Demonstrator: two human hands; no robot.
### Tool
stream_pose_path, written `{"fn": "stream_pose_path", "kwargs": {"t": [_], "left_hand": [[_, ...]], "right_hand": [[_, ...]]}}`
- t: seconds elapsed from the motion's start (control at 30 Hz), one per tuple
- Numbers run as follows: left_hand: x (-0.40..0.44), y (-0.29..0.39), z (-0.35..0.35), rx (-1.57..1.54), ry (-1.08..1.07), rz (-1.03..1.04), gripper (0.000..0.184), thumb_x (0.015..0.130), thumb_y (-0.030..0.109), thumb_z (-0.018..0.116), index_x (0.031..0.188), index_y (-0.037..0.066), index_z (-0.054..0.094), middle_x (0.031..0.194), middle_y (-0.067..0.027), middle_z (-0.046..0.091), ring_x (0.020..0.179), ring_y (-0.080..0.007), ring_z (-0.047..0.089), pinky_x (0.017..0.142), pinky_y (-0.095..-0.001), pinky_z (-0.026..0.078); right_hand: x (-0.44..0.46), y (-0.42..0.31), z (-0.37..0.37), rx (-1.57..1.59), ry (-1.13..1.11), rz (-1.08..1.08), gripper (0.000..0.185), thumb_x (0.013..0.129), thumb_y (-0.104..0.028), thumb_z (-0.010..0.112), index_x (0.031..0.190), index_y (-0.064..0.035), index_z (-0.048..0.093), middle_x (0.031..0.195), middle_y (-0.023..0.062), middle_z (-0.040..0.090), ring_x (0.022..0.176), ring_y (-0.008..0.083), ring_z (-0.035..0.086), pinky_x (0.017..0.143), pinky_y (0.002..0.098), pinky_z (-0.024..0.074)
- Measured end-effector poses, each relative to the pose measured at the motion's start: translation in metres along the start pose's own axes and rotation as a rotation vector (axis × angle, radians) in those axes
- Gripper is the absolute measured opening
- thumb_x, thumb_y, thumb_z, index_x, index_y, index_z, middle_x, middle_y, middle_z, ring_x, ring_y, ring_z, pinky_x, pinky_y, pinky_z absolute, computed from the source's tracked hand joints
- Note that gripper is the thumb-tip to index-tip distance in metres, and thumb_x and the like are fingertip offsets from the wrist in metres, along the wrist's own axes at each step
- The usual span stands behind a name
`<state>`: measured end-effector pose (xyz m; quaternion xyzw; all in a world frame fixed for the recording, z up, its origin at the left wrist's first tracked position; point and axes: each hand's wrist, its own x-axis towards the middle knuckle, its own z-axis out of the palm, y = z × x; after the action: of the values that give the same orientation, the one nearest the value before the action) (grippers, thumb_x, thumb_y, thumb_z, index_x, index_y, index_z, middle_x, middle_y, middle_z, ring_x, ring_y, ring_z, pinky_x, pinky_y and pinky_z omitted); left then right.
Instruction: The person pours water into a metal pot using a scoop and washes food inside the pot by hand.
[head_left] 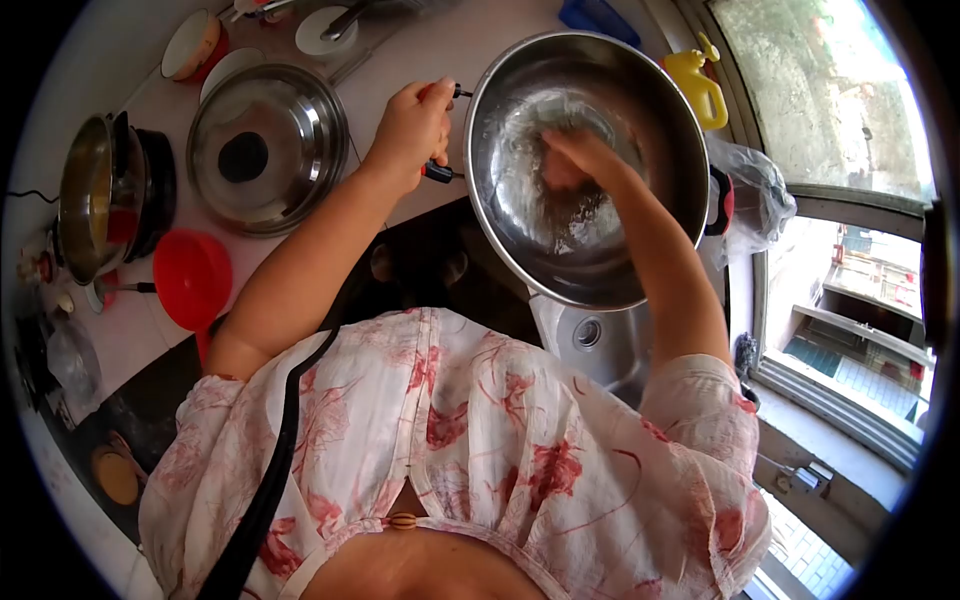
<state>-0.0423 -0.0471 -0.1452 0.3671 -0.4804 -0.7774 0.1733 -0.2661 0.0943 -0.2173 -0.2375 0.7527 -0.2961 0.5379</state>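
A large, deep stainless-steel pot [500,170] is tilted above the sink, its inside turned toward me. My left hand [415,130] is closed around its side handle [438,172], whose black and red ends stick out past my fingers. Inside the pot, my right hand [575,160] is at the bottom among what looks like moving water. Motion blurs its fingers, so I cannot make out whether they hold anything. A second handle [718,200] shows on the pot's far right side.
Below the pot is a steel sink [610,345]. A domed steel lid [295,190] lies on the left counter, near a red plastic scoop [192,280] and a steel pan [85,200]. Beside the window stand a yellow jug [690,85] and a clear plastic bag [755,195].
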Motion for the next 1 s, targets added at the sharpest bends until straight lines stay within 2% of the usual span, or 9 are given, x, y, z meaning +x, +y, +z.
{"fn": "stream_pose_path", "kwargs": {"t": [0.1,0.3,0.37,0.43,0.53,0.63,0.73,0.87,1.0], "left_hand": [[0.001,0.001,0.0,-0.013,0.006,-0.019,0.029,0.087,0.029,0.047,0.08,0.001,0.045,0.051,-0.0003,0.04,0.037,-0.0084,0.034,0.038,-0.0256,0.035],[0.0,0.001,0.003,0.023,0.029,-0.026,0.031,0.088,0.034,0.047,0.081,0.004,0.045,0.05,0.0019,0.038,0.035,-0.0063,0.03,0.036,-0.0233,0.031],[0.0,0.003,0.005,0.05,0.045,-0.017,0.031,0.088,0.034,0.047,0.081,0.004,0.045,0.05,0.0019,0.037,0.035,-0.0063,0.03,0.036,-0.0233,0.032],[-0.001,0.003,0.004,0.09,0.072,-0.006,0.031,0.088,0.034,0.047,0.081,0.004,0.045,0.05,0.0019,0.037,0.035,-0.0063,0.03,0.036,-0.0234,0.032],[0.0,0.005,0.001,0.082,0.01,-0.025,0.03,0.088,0.029,0.046,0.082,0.0,0.046,0.051,-0.0006,0.04,0.038,-0.0094,0.035,0.038,-0.0257,0.036],[0.001,0.0,0.001,0.058,0.022,-0.022,0.031,0.088,0.033,0.047,0.082,0.003,0.045,0.05,0.002,0.037,0.035,-0.0067,0.03,0.037,-0.0238,0.033],[0.0,-0.001,0.001,0.024,-0.004,0.01,0.03,0.088,0.033,0.047,0.082,0.004,0.045,0.05,0.002,0.037,0.035,-0.0067,0.03,0.037,-0.0238,0.032],[-0.001,0.002,0.003,0.065,0.054,-0.014,0.031,0.087,0.031,0.047,0.082,0.001,0.048,0.053,0.0007,0.041,0.04,-0.0088,0.035,0.037,-0.0249,0.033],[0.0,0.004,0.004,0.103,0.081,-0.019,0.031,0.086,0.03,0.047,0.082,-0.001,0.049,0.054,-0.0007,0.042,0.042,-0.0104,0.038,0.038,-0.0261,0.035]], "right_hand": [[-0.038,0.01,-0.003,-0.228,-0.215,0.242,0.06,0.08,-0.054,0.049,0.08,0.0053,0.062,0.069,0.0171,0.064,0.057,0.0235,0.063,0.05,0.0275,0.0488],[-0.028,-0.024,0.026,-0.385,-0.348,0.416,0.061,0.081,-0.054,0.047,0.076,0.0054,0.061,0.069,0.0179,0.063,0.056,0.0249,0.063,0.051,0.0299,0.0496],[-0.023,-0.019,0.022,-0.342,-0.306,0.274,0.059,0.082,-0.052,0.048,0.076,0.0051,0.061,0.066,0.0168,0.063,0.054,0.0239,0.062,0.049,0.029,0.0487],[0.005,-0.03,0.019,-0.219,-0.046,0.057,0.055,0.082,-0.049,0.049,0.075,0.0049,0.061,0.064,0.015,0.062,0.051,0.0223,0.061,0.045,0.0273,0.0466],[0.012,-0.039,0.01,-0.162,0.068,-0.011,0.052,0.084,-0.045,0.049,0.075,0.0052,0.06,0.062,0.0146,0.062,0.048,0.0208,0.06,0.041,0.0261,0.0444],[-0.001,-0.008,0.0,-0.07,-0.008,-0.046,0.052,0.084,-0.045,0.049,0.077,0.0057,0.059,0.062,0.0135,0.062,0.049,0.0198,0.06,0.042,0.0262,0.0443],[-0.033,0.009,0.011,-0.254,-0.199,0.107,0.052,0.082,-0.047,0.05,0.078,0.0044,0.06,0.064,0.0143,0.063,0.052,0.0202,0.061,0.044,0.0272,0.0457],[-0.032,-0.028,0.035,-0.354,-0.348,0.205,0.053,0.081,-0.048,0.051,0.075,0.0036,0.06,0.066,0.0146,0.064,0.054,0.0194,0.063,0.046,0.0254,0.0483],[0.008,-0.034,0.03,-0.223,-0.199,-0.009,0.05,0.083,-0.047,0.049,0.076,0.0015,0.06,0.067,0.0144,0.064,0.054,0.0196,0.063,0.046,0.0259,0.0492]]}}
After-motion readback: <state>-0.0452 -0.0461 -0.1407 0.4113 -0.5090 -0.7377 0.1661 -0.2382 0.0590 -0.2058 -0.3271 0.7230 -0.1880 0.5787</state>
